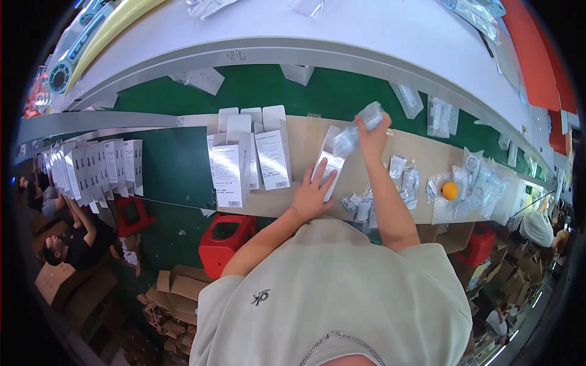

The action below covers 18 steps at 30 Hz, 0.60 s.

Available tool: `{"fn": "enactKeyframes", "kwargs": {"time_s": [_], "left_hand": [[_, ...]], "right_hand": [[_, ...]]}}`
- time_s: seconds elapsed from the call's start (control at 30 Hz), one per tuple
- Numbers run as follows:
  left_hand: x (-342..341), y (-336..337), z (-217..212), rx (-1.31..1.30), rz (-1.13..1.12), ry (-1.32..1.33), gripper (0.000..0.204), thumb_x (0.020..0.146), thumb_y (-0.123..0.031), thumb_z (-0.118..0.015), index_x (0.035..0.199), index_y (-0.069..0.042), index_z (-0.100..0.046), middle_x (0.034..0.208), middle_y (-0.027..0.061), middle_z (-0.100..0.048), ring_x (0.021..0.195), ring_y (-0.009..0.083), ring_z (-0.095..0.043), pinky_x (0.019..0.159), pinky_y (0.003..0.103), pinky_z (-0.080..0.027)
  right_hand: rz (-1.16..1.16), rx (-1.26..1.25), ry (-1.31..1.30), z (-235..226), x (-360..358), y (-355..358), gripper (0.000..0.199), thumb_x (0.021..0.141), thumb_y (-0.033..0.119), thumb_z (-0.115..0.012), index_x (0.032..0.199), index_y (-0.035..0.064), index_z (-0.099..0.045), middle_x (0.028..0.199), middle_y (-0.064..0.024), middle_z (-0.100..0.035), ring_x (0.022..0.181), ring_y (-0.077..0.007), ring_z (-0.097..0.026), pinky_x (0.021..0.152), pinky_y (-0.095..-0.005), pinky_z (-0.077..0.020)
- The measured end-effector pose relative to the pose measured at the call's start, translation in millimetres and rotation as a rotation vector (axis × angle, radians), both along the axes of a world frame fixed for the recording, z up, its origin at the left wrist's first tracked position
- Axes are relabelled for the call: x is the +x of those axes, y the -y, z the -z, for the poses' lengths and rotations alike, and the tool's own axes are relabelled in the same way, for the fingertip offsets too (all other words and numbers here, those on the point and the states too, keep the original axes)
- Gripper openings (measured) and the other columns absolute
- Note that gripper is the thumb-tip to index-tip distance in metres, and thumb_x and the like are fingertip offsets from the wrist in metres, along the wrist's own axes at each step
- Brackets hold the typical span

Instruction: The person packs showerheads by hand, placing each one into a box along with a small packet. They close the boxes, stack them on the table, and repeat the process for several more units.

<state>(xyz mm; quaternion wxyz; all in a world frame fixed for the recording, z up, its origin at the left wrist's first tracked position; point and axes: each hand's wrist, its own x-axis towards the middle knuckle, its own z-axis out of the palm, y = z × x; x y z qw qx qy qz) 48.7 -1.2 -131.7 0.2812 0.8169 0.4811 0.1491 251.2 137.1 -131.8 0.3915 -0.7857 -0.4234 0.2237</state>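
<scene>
A slim white box with its top flap raised lies tilted on the brown work surface in front of me. My left hand grips its lower part, fingers spread over the front. Above the box's upper end, my right hand is closed round a package in clear bubble wrap, slightly blurred. The package's lower end meets the box's opening; whether it has entered cannot be made out. What the wrap contains is hard to see. Small clear packets lie near my right forearm.
Several upright white boxes with raised flaps stand left of my hands. Farther left are rows of white boxes and another person. Bubble-wrapped items and an orange ball-shaped thing lie right. A red stool stands below the table edge.
</scene>
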Motion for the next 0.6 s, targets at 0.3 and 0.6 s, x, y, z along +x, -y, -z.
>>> {"fn": "enactKeyframes", "kwargs": {"time_s": [0.3,0.6], "left_hand": [[-0.4,1.8,2.8,0.007,0.043,0.039,0.082,0.067,-0.027,-0.076,0.144,-0.020,-0.049,0.159,0.0164,-0.025,0.129,0.0449,-0.042,0.097,0.049,-0.051],[-0.6,6.2,2.4,0.057,0.093,0.015,0.081,0.065,-0.028,-0.076,0.142,-0.023,-0.052,0.159,0.0154,-0.028,0.127,0.0435,-0.045,0.094,0.046,-0.054]], "right_hand": [[-0.282,0.069,0.013,23.4,3.0,3.4,0.073,0.078,0.035,-0.082,0.133,0.0087,-0.040,0.111,-0.0243,-0.067,0.101,-0.0426,-0.066,0.085,-0.0447,-0.0518],[-0.466,-0.219,0.078,34.2,8.6,6.8,0.052,0.079,0.037,-0.081,0.113,0.0085,-0.054,0.090,-0.0211,-0.070,0.085,-0.0418,-0.068,0.073,-0.0492,-0.0521]]}}
